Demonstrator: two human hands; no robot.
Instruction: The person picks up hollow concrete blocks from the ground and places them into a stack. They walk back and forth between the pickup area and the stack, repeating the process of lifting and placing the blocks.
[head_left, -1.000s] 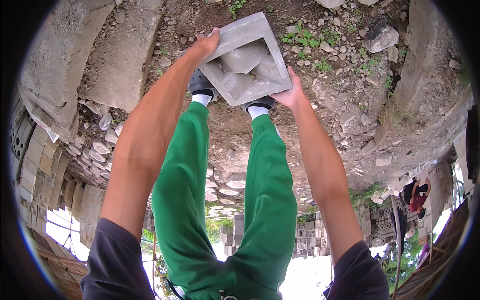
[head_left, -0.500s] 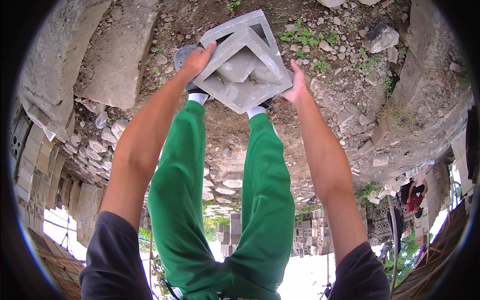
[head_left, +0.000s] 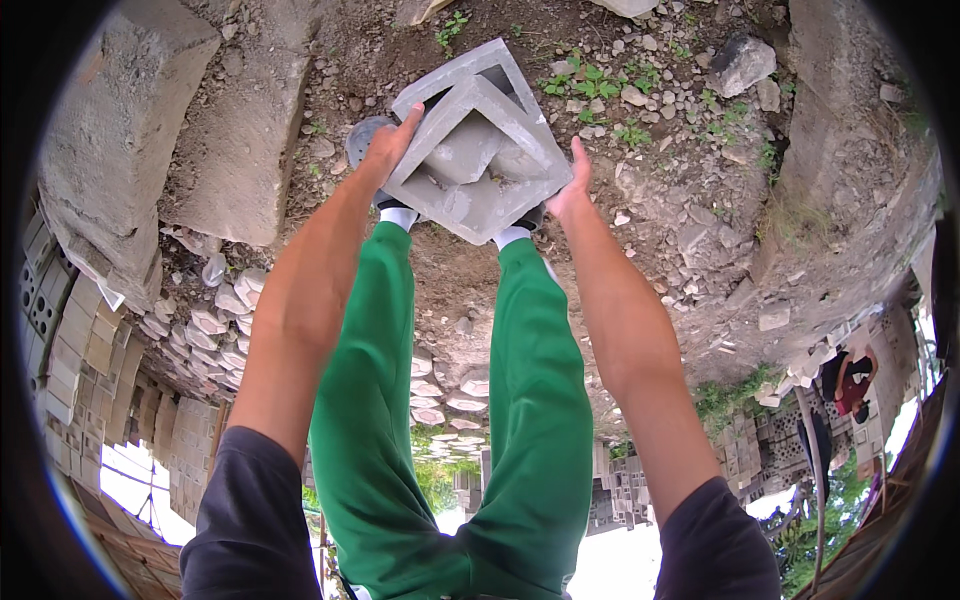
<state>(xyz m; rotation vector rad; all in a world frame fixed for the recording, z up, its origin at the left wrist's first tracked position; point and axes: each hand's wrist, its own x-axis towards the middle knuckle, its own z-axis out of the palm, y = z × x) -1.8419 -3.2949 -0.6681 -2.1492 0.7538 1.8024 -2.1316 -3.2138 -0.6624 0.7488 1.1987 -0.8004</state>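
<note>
Between my hands is a grey concrete block with an angular, stepped hollow, tilted so one corner points toward me. My left hand grips its left side, fingers partly hidden behind the edge. Against the right corner presses my right hand, its thumb pointing up and its other fingers mostly out of sight. A second grey concrete block, with a dark opening, shows just beyond and partly behind the first. Whether the two blocks touch I cannot tell. Both are in front of my feet, covering much of my shoes.
Long stone slabs lie at the left, and a rough concrete ledge rises at the right. Stones, a larger rock and small green plants dot the dirt. Stacked blocks and another person appear near the rim.
Both blocks and my hands appear slightly lower and farther left in the picture, as the view itself shifts. The hold on the near block looks the same.
</note>
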